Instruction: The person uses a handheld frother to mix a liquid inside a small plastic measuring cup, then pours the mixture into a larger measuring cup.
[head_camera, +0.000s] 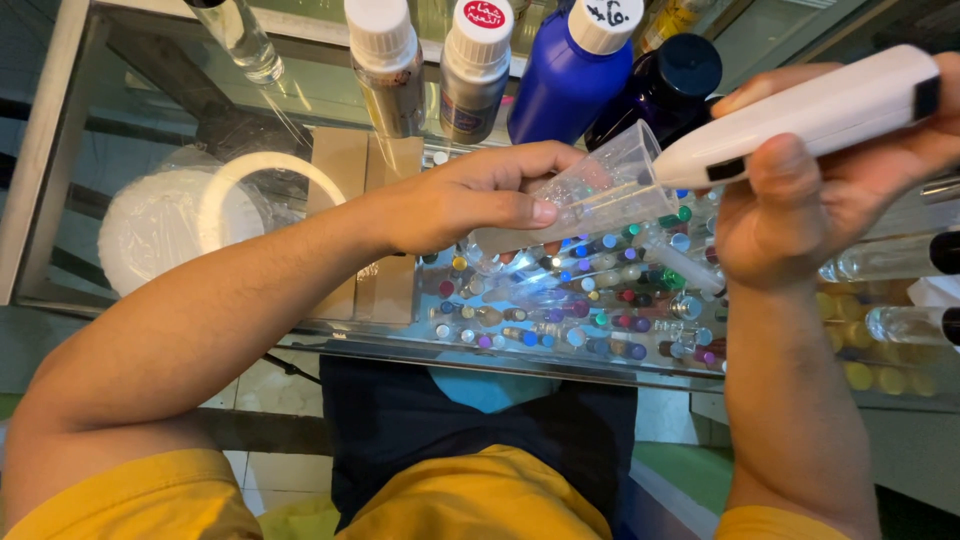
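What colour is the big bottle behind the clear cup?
The big bottle is bright blue with a white cap, seen in the head view, behind the clear cup.

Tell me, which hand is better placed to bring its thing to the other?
Probably the right hand: its white bottle already points its tip into the mouth of the clear plastic cup, which the left hand holds tilted over the glass counter.

A single head-worn view looks steeply down, close over the glass-topped metal-framed counter (60, 120), taking in its near edge and the wearer's lap just below it.
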